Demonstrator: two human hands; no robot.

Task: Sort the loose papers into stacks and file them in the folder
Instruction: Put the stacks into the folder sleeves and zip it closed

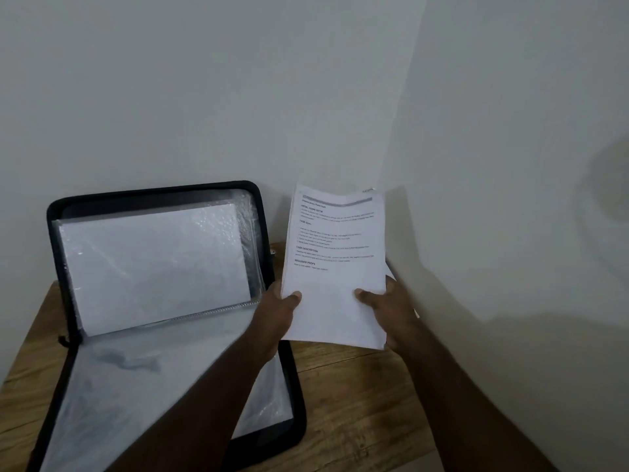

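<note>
A stack of printed papers (pixel 335 253) is held upright above the right part of the wooden table. My left hand (pixel 277 313) grips its lower left edge, thumb on the front sheet. My right hand (pixel 391 310) grips the lower right edge the same way. A black zip folder (pixel 52 233) lies open on the left, its lid leaning against the wall. Clear plastic sleeves fill it, and a white sheet (pixel 153 264) sits inside the upright sleeve. The lower half holds flat sleeves (pixel 136 379).
The wooden table (pixel 357 403) stands in a corner between two pale walls (pixel 238 97). Its right edge runs along the side wall. My left forearm crosses over the folder's lower right corner.
</note>
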